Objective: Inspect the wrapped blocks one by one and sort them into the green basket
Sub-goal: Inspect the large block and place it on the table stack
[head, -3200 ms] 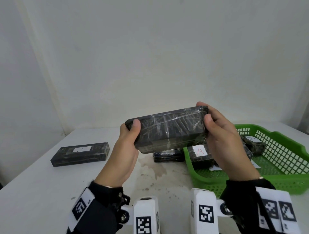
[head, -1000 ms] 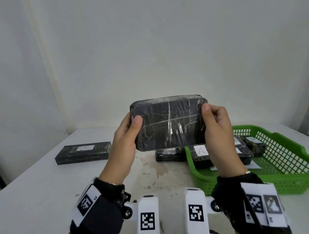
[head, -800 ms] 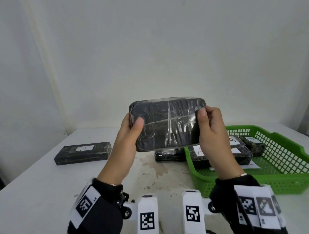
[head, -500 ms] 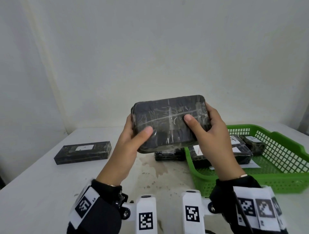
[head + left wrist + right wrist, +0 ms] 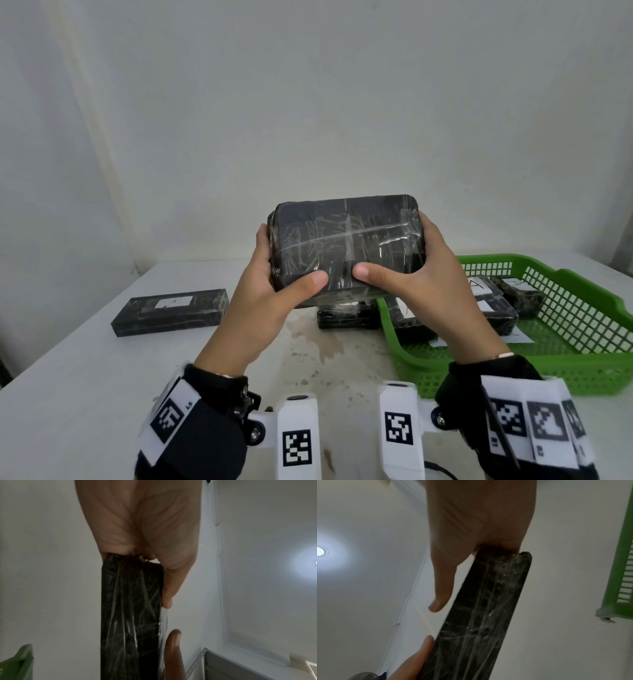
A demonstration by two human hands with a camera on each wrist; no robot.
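Both hands grip wrapped block (image 5: pixel 346 246) mid-frame, above table: left hand (image 5: pixel 274 284) and right hand (image 5: pixel 421 281) now with thumbs nearly meeting on its near face, earlier at its ends. Green basket (image 5: pixel 582 301) right, unchanged.

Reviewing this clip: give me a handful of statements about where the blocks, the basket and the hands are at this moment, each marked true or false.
1. Both the left hand and the right hand hold the wrapped block above the table. True.
2. The green basket holds no blocks. False: labelled blocks lie in it.
3. A long dark block with a white label lies on the table to the person's left. True.
4. The held block shows a white label toward the head camera. False: only dark wrap and clear film show.
5. The basket sits to the person's left. False: to the right.
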